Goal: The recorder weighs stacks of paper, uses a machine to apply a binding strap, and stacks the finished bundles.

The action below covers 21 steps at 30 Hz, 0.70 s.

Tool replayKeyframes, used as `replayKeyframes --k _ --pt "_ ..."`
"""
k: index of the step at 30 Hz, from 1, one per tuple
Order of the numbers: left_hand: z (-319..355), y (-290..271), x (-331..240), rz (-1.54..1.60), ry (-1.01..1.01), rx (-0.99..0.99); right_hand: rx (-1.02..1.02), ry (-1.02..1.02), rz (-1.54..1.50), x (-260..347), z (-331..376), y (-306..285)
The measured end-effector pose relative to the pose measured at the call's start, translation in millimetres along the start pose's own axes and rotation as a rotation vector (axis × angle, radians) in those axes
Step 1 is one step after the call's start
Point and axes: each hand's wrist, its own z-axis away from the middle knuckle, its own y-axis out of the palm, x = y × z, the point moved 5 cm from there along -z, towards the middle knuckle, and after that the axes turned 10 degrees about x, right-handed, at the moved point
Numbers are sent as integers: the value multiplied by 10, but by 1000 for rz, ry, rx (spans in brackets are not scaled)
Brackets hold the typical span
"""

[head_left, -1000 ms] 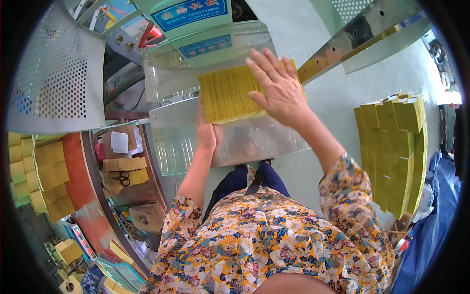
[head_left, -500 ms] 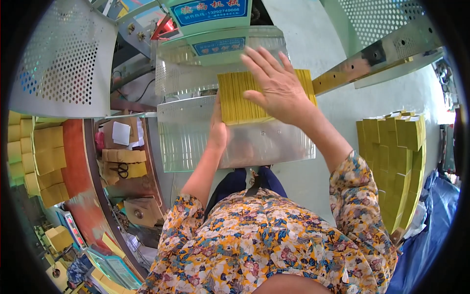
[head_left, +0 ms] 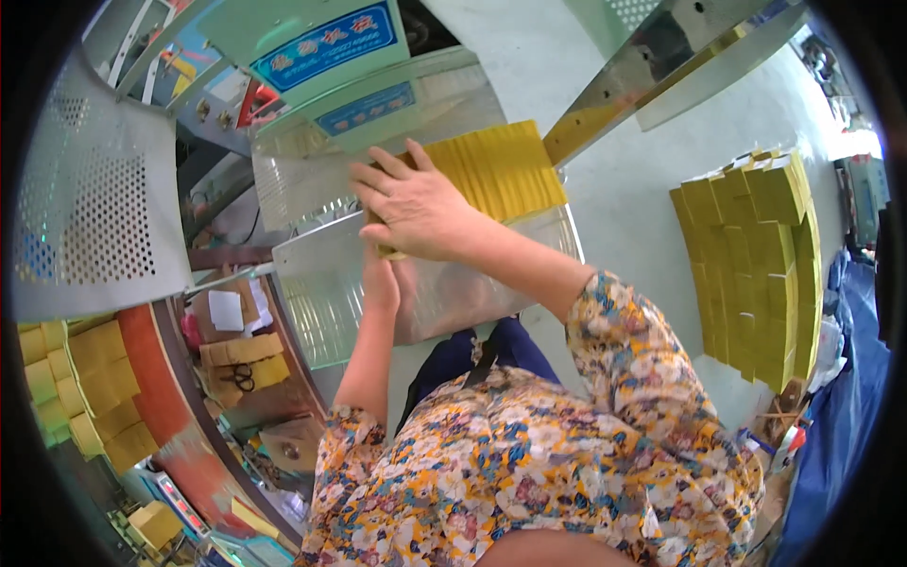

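A thick row of yellow paper pieces (head_left: 505,172), packed face to face, lies across the shiny metal tray (head_left: 472,274) in front of me. Over the row's left end lies my right hand (head_left: 418,206), its fingers stretched out and slightly spread, touching the paper. My left hand (head_left: 380,282) comes up under it at the same end of the row. The left fingers are hidden behind the right hand, so their grip does not show.
A perforated metal panel (head_left: 94,203) stands at the left, above a bench with scissors (head_left: 243,378) and papers. A metal bar (head_left: 642,80) slants in beyond the row's right end. Yellow bundles (head_left: 746,274) are piled at the right, beside a blue sheet (head_left: 846,378).
My right hand has moved left across the row, from its middle and right part to its left end. The view has turned, so the tray and row appear tilted and shifted left.
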Motion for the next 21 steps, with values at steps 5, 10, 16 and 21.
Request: replayKeyframes --k 5,10,16,21 --pt "-77 -99 183 125 55 94 -461 -64 -234 -210 780 -568" --pt "-176 -959 641 -1011 68 228 -1050 560 -733 -1129 2205 -45" --pt "-299 -830 380 -298 281 -5 -528 626 -1037 -1439 1761 800" --pt "-355 -669 609 120 205 146 -579 620 -984 -1266 1680 682"
